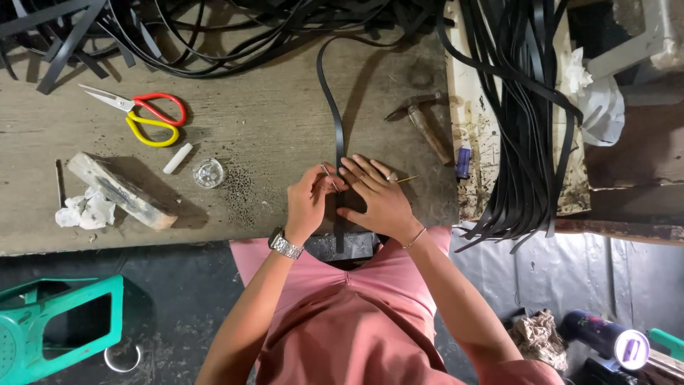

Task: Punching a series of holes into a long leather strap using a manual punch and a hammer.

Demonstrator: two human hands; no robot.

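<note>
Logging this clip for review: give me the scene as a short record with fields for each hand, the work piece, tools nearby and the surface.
left hand: the left hand pinches a thin metal pin at the strap
right hand: the right hand presses flat on the black strap
work piece: strap runs from the table edge up to a pile of black strips
tools nearby: scissors, hammer, wooden block
surface: worn wooden table

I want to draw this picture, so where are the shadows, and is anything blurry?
Head view: light falls from the left, so the wooden block and scissors cast dark shadows to their right on the workbench; the hands, left hand and right hand, look sharp on the black strap; the floor below is dim; the edges look slightly bent.
</note>
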